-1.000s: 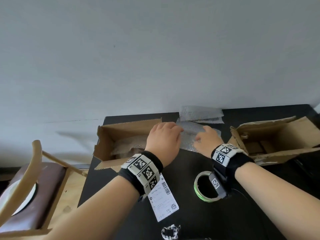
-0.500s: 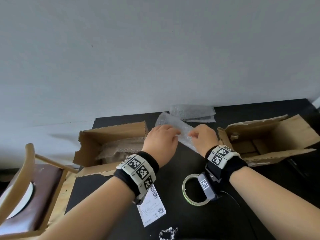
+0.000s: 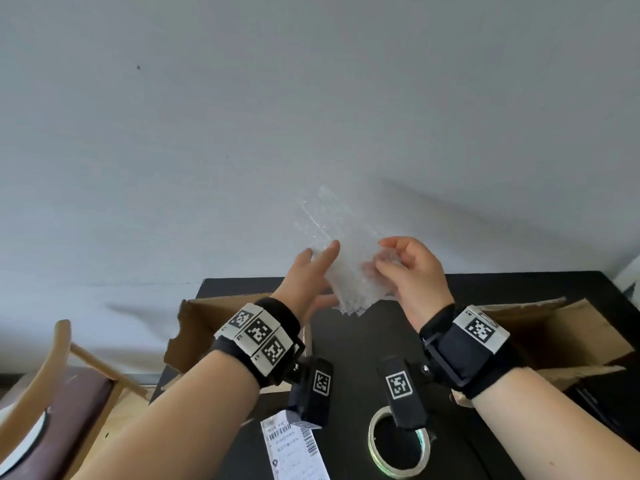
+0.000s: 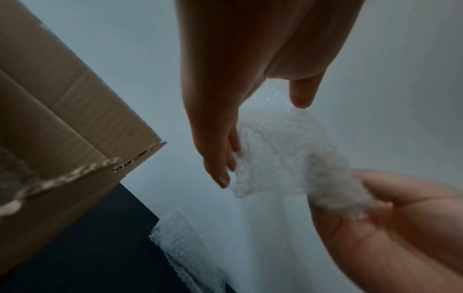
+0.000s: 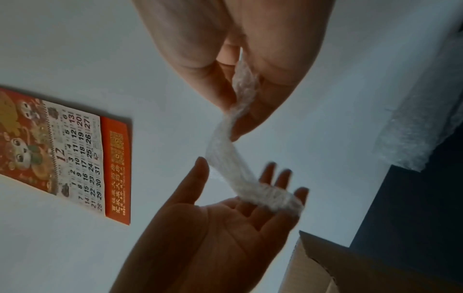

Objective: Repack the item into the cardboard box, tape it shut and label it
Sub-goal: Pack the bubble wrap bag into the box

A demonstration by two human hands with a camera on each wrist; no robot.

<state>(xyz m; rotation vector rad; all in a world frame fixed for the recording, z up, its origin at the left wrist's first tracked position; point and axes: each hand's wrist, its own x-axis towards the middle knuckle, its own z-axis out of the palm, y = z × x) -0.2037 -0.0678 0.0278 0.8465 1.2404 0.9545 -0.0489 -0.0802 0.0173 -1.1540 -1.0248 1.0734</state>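
Right hand pinches bubble wrap; left hand, fingers straight, merely supports it. Wrap may slip sideways, missing the box.

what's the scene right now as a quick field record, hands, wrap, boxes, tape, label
left hand: open, straight fingers against the bubble wrap sheet
right hand: pinches the sheet's other edge
bubble wrap sheet: lifted above the black table, in front of the wall
left cardboard box: open, torn flap edge
right cardboard box: open
tape roll: flat on table, near edge
shipping label: on table, not applied
spare bubble wrap: on table by wall
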